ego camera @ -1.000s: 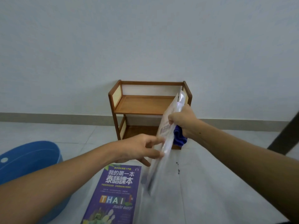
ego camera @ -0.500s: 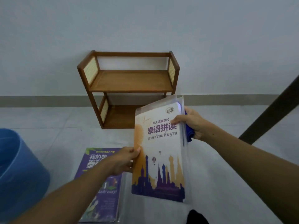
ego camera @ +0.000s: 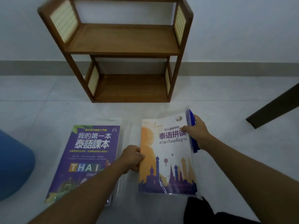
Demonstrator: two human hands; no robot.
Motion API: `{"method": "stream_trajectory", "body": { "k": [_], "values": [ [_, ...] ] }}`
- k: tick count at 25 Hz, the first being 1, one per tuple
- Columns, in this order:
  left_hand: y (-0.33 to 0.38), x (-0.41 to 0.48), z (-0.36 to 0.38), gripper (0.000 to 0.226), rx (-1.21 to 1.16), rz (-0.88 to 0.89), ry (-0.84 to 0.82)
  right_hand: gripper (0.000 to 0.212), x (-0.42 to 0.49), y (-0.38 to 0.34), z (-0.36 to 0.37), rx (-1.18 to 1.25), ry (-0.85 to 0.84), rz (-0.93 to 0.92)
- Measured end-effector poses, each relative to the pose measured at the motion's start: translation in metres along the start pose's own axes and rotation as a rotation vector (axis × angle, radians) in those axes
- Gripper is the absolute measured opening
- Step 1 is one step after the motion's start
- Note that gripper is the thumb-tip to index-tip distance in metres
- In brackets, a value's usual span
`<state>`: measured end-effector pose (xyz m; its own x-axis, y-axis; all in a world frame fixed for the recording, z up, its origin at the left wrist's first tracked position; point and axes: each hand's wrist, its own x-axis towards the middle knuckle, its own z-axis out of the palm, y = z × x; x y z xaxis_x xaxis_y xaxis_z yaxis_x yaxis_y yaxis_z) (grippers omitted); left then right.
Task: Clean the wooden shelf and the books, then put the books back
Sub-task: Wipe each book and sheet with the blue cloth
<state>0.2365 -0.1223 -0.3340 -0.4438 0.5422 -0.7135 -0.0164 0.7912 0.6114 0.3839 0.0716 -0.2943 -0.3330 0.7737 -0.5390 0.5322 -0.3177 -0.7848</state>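
Left grip (ego camera: 131,158) pinches the left edge, and right grip (ego camera: 196,135), also clutching a blue cloth (ego camera: 191,122), clamps the right edge, of a white-and-orange book (ego camera: 168,159) held low before the two-tier wooden shelf (ego camera: 123,39), presumably steadied for wiping, beside a purple book (ego camera: 87,159) on the floor (ego camera: 48,110).

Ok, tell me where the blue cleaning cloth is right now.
In the head view, the blue cloth sits right of centre, gripped in the right hand against the right edge of the white and orange book, in front of the wooden shelf.
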Motion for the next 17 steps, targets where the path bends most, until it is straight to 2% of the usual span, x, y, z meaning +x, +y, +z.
{"method": "stream_trajectory", "body": {
  "k": [7,9,13,17],
  "values": [
    [-0.018,0.007,0.008,0.014,0.16,0.035,0.15,0.065,0.015,0.03,0.017,-0.011,-0.016,-0.012],
    [-0.019,0.006,0.008,0.006,0.176,0.056,0.167,0.068,0.017,0.032,0.02,-0.023,-0.012,-0.017],
    [-0.02,0.007,0.011,0.017,0.284,0.081,0.204,0.079,0.022,0.035,0.017,-0.121,0.023,-0.028],
    [-0.016,0.008,0.017,0.021,0.379,0.01,0.135,0.066,0.023,0.028,0.008,-0.231,0.142,-0.011]
  ]
}}
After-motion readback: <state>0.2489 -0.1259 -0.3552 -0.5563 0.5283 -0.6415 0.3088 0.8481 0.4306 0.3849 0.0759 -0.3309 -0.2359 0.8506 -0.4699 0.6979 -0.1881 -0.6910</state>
